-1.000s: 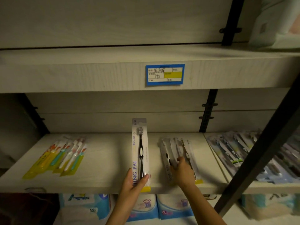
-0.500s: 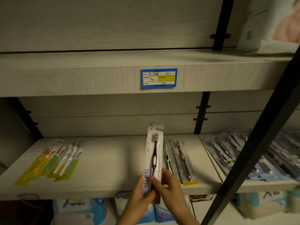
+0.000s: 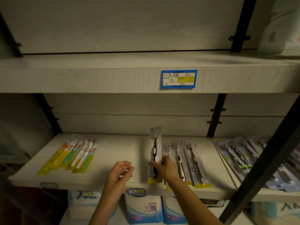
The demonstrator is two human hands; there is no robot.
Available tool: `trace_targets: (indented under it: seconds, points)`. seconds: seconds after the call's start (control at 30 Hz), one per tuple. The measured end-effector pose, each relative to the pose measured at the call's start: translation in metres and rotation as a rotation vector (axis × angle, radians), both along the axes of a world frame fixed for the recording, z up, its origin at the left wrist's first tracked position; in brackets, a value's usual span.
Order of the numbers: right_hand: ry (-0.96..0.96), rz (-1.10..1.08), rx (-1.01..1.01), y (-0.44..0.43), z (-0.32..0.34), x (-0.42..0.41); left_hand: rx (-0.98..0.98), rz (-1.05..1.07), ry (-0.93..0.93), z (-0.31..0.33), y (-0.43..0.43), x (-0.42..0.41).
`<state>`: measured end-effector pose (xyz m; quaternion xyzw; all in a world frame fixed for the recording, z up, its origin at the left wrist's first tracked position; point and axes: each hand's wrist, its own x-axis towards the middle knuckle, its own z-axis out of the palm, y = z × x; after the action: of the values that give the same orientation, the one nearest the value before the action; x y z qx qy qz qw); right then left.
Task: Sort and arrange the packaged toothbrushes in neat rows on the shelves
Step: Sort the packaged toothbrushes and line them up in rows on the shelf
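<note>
Pinching the black toothbrush pack [image 3: 155, 148] over the shelf [image 3: 116, 148], just left of a row of like packs [image 3: 191, 161], the right hand [image 3: 165, 168] sits beside the loosely curled, empty left hand [image 3: 121, 172], while a dark slanted post [image 3: 263, 163] crosses the grey packs [image 3: 238, 153] at right.

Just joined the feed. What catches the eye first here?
The right hand grips a black toothbrush pack at the centre of the shelf, the left hand empty beside it. A blue label stands out on the upper shelf edge, and bright yellow packs lie far left.
</note>
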<state>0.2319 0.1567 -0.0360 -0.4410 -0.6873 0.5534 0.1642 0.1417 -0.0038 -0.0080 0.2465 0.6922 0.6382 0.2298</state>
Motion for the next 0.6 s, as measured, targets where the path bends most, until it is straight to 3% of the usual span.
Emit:
trace_targets:
  seconds: [0.23, 0.4, 0.6]
  points:
    - [-0.196, -0.042, -0.099, 0.007, -0.030, -0.036, 0.012, 0.071, 0.054, 0.018, -0.006, -0.016]
    - [-0.186, -0.022, -0.082, -0.005, -0.019, -0.027, 0.010, 0.116, 0.034, 0.017, -0.020, -0.022]
    - [0.203, -0.070, -0.112, -0.043, 0.009, 0.000, -0.016, 0.166, 0.007, 0.010, -0.049, -0.040]
